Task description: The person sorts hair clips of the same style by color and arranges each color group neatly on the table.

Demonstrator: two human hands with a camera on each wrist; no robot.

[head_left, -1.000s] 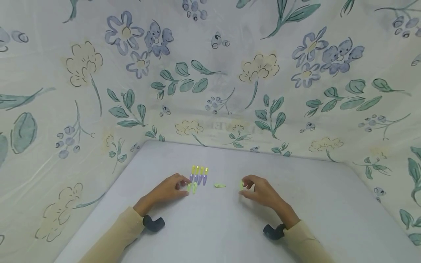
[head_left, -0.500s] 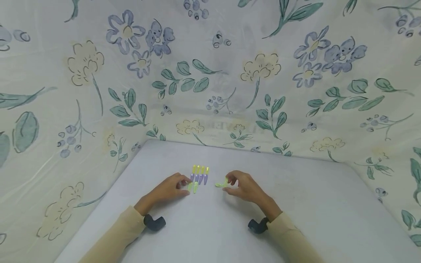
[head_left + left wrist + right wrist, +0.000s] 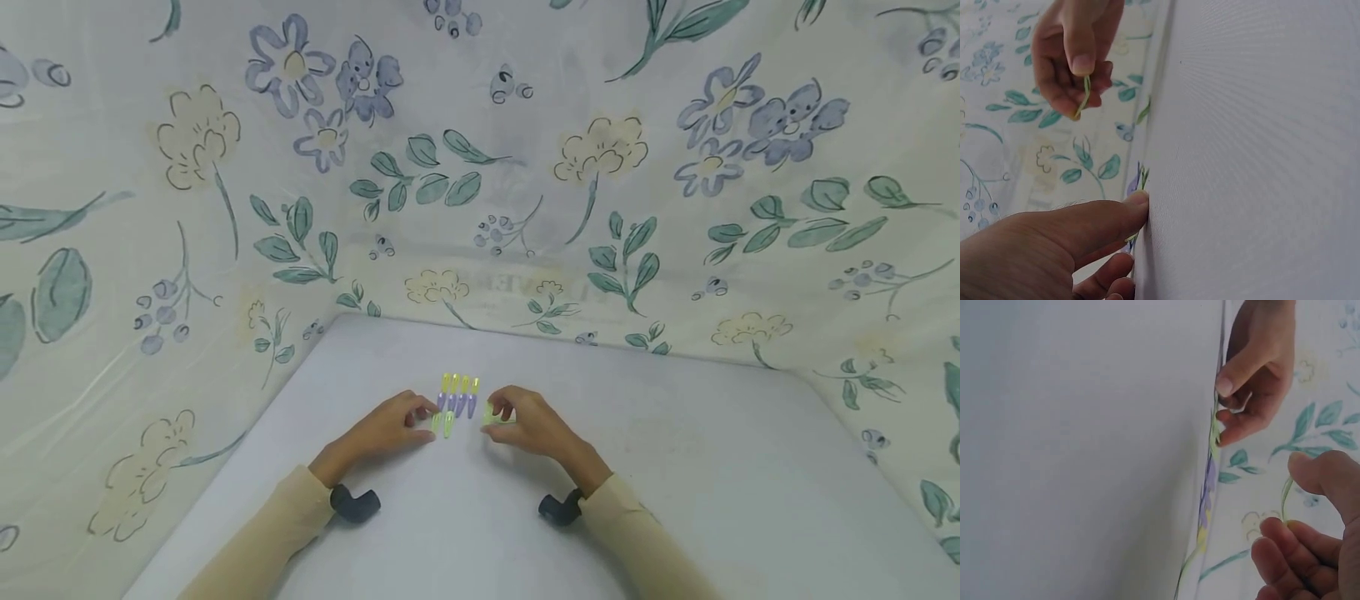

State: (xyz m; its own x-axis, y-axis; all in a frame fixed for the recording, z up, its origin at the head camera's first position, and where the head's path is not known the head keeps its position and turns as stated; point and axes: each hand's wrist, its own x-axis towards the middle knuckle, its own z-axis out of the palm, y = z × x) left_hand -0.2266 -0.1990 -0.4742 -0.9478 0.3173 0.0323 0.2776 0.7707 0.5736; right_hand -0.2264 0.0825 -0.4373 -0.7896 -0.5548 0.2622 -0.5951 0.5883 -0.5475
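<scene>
My right hand [image 3: 528, 423] pinches a light green snap hair clip [image 3: 1284, 497] by its two ends, between thumb and fingertip, raised above the table. My left hand [image 3: 392, 427] rests on the table, thumb and index finger at the two ends of another green hair clip [image 3: 436, 423]. Beside that one lies a second green clip [image 3: 448, 424]. Behind them run a row of purple clips [image 3: 461, 406] and a row of yellow clips [image 3: 465, 384], all side by side. One more loose green clip [image 3: 1143, 112] lies on the table, partly hidden by the right hand in the head view.
The white table [image 3: 450, 533] reaches back to a flower-printed cloth [image 3: 517, 183] hanging behind and at the sides. Dark wrist-worn devices [image 3: 354, 505] sit under both wrists, close over the table.
My right hand has moved left with its green clip, passing over the loose green clip toward the rows. The left hand has stayed by its green clip.
</scene>
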